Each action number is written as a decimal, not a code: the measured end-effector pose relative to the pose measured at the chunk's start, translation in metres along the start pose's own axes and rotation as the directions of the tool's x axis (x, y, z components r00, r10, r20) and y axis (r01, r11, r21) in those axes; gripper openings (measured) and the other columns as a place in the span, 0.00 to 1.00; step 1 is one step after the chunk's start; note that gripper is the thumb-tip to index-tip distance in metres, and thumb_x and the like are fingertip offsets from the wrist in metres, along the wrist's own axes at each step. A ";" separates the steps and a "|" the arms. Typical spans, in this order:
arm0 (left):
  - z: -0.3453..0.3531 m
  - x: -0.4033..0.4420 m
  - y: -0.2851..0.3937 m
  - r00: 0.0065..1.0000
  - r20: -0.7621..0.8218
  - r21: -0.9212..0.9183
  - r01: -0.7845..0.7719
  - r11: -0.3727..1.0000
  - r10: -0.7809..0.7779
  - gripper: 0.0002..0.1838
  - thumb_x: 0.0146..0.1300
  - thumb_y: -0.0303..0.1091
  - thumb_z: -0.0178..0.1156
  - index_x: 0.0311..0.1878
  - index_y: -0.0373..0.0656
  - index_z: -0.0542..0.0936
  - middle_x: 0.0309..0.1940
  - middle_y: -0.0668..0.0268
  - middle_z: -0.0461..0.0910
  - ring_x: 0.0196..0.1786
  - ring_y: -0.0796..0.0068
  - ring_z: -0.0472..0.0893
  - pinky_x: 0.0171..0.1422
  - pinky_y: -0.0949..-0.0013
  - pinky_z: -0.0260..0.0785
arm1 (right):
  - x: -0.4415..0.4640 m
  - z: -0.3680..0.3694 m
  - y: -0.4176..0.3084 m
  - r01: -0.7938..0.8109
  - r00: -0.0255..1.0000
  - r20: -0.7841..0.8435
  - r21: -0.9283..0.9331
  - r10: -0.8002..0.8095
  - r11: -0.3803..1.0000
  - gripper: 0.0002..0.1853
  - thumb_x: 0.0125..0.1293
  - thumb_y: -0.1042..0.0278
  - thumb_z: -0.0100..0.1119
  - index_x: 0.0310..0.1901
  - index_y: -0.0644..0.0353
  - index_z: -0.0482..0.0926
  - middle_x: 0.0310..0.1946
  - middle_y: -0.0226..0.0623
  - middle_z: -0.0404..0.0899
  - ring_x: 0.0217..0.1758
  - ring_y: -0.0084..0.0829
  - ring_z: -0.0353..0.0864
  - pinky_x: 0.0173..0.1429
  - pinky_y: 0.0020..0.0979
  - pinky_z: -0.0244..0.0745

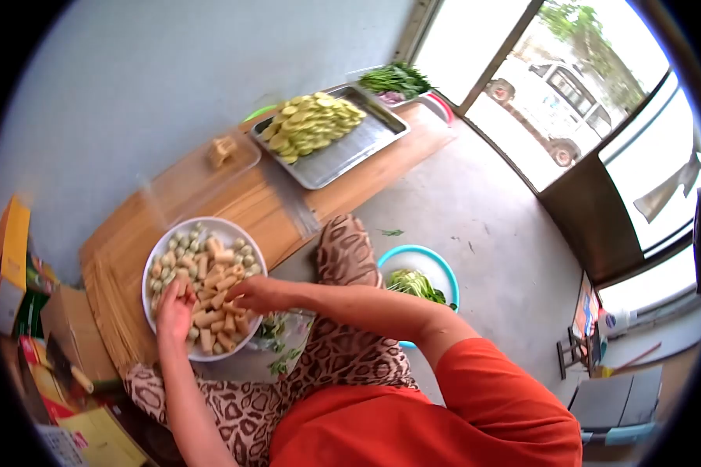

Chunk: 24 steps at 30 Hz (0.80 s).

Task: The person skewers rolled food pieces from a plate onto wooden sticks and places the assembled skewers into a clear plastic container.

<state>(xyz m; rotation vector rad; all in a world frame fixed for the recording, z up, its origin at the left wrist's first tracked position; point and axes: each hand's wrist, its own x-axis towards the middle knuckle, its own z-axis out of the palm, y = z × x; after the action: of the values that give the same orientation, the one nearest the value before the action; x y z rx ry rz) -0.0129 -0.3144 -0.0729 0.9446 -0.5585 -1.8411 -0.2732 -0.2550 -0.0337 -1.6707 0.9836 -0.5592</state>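
A round white bowl [149, 289] on the wooden table holds pale green balls [181, 251] on its far and left side, and short tan tube-shaped pieces [210, 319] heaped at the middle and front. My left hand [176, 308] is over the bowl's left part, fingers curled together in a pinch; what they hold, if anything, is too small to make out. From the right, my right hand [255, 294] reaches over the rim, its fingertips closed together at the tan pieces. Whatever lies between those fingertips is hidden. A bundle of thin wooden skewers [110, 315] lies left of the bowl.
Farther along the table [288, 229] stand a metal tray [356, 148] of yellow-green slices and a clear plastic tray [181, 183] with tan blocks. Greens [397, 80] lie at the far end. A blue-rimmed basin [456, 280] sits on the floor; cardboard boxes [66, 323] stand left.
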 end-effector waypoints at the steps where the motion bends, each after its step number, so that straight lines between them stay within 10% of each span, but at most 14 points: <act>1: 0.004 -0.002 0.000 1.000 -0.006 0.019 0.012 1.000 -0.012 0.11 0.66 0.35 0.58 0.48 0.42 0.77 0.37 0.66 0.78 0.37 0.74 0.76 0.41 0.70 0.72 | 0.000 0.001 0.002 0.039 0.999 -0.008 0.011 -0.039 0.999 0.15 0.63 0.69 0.52 0.49 0.63 0.78 0.30 0.45 0.80 0.31 0.34 0.79 0.38 0.34 0.72; 14: 0.035 -0.024 -0.014 0.982 0.147 0.220 0.082 0.972 -0.116 0.18 0.66 0.35 0.57 0.56 0.38 0.73 0.41 0.66 0.79 0.38 0.76 0.78 0.41 0.72 0.72 | 0.002 -0.002 0.001 0.079 0.996 -0.032 -0.198 -0.087 0.977 0.14 0.64 0.68 0.52 0.50 0.60 0.77 0.34 0.50 0.80 0.39 0.42 0.80 0.46 0.37 0.73; 18: 0.028 -0.022 -0.008 0.997 0.076 0.399 -0.036 0.916 0.006 0.17 0.68 0.36 0.56 0.55 0.37 0.74 0.38 0.68 0.80 0.36 0.78 0.79 0.39 0.74 0.72 | 0.006 -0.005 0.011 -0.026 0.995 -0.094 -0.003 0.025 1.000 0.14 0.66 0.64 0.55 0.50 0.59 0.78 0.24 0.34 0.76 0.24 0.24 0.72 0.30 0.29 0.71; 24: 0.009 -0.026 -0.009 0.941 0.185 0.973 -0.216 0.083 0.283 0.08 0.56 0.29 0.60 0.40 0.41 0.81 0.36 0.60 0.80 0.40 0.61 0.80 0.43 0.64 0.71 | 0.002 -0.019 -0.019 -0.158 0.969 -0.171 0.136 0.180 0.978 0.12 0.67 0.65 0.52 0.45 0.65 0.77 0.22 0.35 0.75 0.23 0.22 0.73 0.28 0.27 0.69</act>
<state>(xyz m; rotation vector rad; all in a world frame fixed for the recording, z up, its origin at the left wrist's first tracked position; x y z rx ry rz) -0.0188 -0.2875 -0.0645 1.5909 -1.9681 -0.8614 -0.2801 -0.2654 -0.0099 -1.4299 1.1886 -0.6529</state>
